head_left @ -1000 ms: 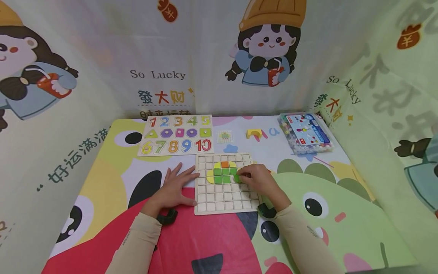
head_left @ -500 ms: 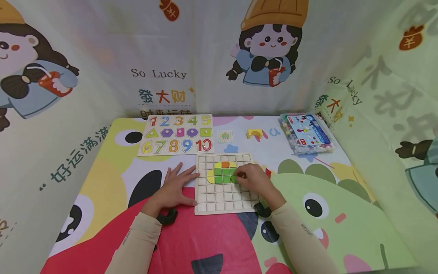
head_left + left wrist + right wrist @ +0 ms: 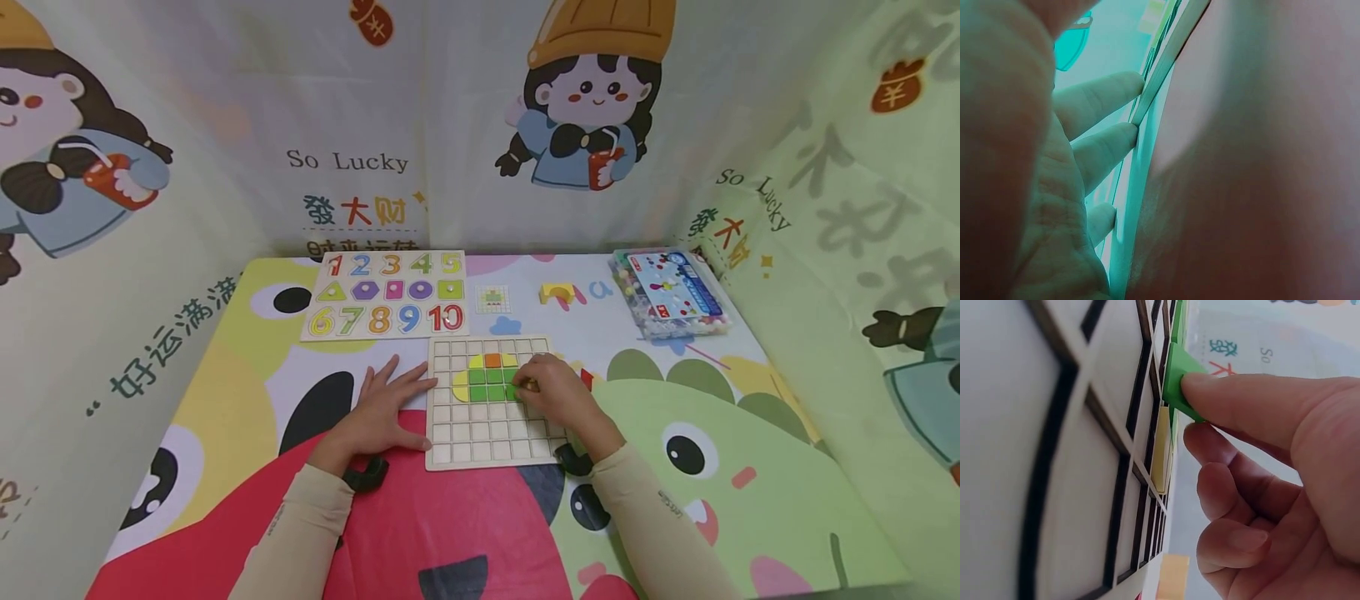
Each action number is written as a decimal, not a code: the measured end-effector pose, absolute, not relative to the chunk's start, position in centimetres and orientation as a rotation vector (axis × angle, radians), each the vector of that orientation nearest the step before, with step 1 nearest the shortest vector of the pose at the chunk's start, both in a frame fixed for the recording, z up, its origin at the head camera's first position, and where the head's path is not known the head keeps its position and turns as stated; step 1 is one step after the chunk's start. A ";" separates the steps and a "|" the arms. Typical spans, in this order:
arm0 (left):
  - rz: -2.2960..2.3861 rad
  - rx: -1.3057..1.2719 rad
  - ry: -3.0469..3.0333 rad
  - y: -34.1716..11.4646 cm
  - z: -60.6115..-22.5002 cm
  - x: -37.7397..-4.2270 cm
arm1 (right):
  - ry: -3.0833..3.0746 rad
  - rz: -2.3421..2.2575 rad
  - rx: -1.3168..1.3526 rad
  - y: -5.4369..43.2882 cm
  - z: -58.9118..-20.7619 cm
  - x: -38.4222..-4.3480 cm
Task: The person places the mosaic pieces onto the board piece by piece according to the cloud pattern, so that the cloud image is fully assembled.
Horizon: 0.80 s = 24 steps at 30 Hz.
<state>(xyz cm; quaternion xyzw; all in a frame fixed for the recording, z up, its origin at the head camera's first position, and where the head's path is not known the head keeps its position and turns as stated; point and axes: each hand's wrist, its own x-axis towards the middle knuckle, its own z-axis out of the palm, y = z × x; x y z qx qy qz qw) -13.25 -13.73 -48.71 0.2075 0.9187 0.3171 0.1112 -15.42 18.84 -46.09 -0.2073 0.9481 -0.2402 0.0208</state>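
Note:
A wooden grid board (image 3: pixel 482 432) lies in front of me, with green, yellow and orange tiles seated in its upper middle cells. My right hand (image 3: pixel 561 392) pinches a green tile (image 3: pixel 1177 381) between thumb and index finger, tilted against the grid at the right end of the lower green row. Just beside it in the right wrist view, a yellow tile (image 3: pixel 1161 450) sits in a cell. My left hand (image 3: pixel 381 415) is spread flat at the board's left side, fingertips (image 3: pixel 1127 84) and thumb touching its edge.
Behind the board stand a number and shape puzzle (image 3: pixel 384 297), a small pattern card (image 3: pixel 492 299) and a yellow arch block (image 3: pixel 557 293). A clear box of beads (image 3: pixel 671 292) is at the back right. A red piece (image 3: pixel 587 379) lies beyond my right wrist.
My right hand has shifted a little left, bringing the green tile against the end of the lower green row. My left hand has stayed at the board's edge.

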 end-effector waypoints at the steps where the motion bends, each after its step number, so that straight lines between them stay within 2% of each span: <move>1: 0.930 0.613 2.700 -13.7 -48.7 -13.3 | 2.946 -0.738 -0.651 18.9 -46.1 -15.5; 11: 0.920 0.600 2.692 -13.8 -48.9 -13.3 | 2.930 -0.678 -0.619 18.7 -46.3 -15.2; 24: 0.909 0.617 2.707 -13.8 -49.1 -13.4 | 2.974 -0.604 -0.729 18.8 -46.7 -14.9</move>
